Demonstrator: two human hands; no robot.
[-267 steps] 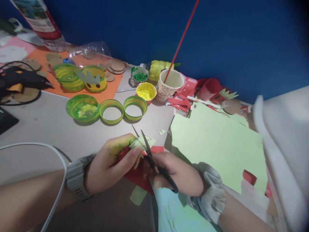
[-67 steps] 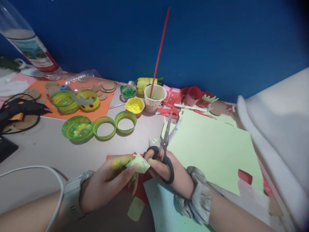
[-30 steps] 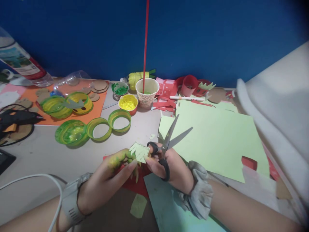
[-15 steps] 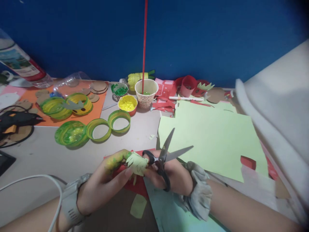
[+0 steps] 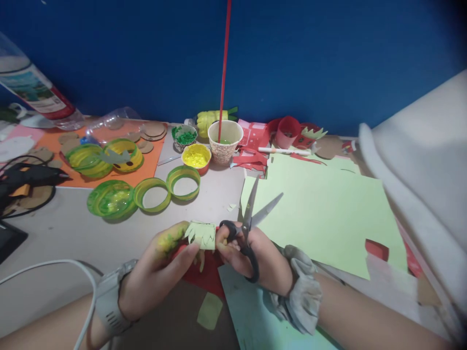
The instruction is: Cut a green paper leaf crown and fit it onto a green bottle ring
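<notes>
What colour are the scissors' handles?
The handles are black, seen best in the head view.

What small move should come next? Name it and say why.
Probably turn the scissors toward the small fringed paper: the left hand pinches it, dark zigzag lines show on it, and the right hand holds the scissors with their open blades pointing away from it.

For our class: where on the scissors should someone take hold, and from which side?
Best gripped by the black handle loops, coming from the near side, where the right hand holds the scissors. Their blades are spread open and point away, toward the pale green sheet, so reaching from the far side risks the tips.
</notes>
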